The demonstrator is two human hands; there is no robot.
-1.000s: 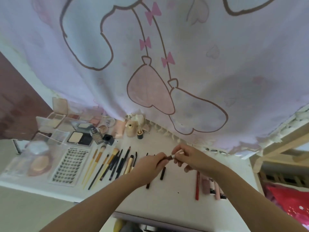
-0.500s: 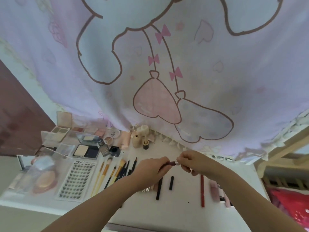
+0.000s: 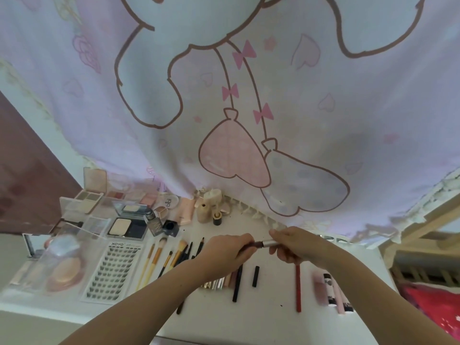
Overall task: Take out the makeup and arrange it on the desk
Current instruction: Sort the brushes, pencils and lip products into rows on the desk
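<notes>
Over the middle of the white desk (image 3: 268, 317) both my hands hold one slim makeup pen (image 3: 261, 244), dark red with a silver end. My left hand (image 3: 227, 252) grips the dark part. My right hand (image 3: 296, 244) pinches the silver end. Below them lie a black pencil (image 3: 237, 285), a short black cap (image 3: 255, 276) and a red pencil (image 3: 298, 290). Several brushes (image 3: 159, 257) lie in a row to the left. A lash tray (image 3: 113, 272), powder compacts (image 3: 128, 227) and palettes (image 3: 89, 197) fill the left side.
A pink cartoon-print curtain (image 3: 249, 108) hangs behind the desk and down to its back edge. Small bottles (image 3: 205, 211) stand there. Pink tubes (image 3: 332, 290) lie at the right. A wooden frame (image 3: 423, 220) and red fabric (image 3: 438, 310) lie beyond the desk's right edge.
The camera has tilted up, so the desk sits lower in view. My hands stay together on the pen, which now shows more of its silver end between them.
</notes>
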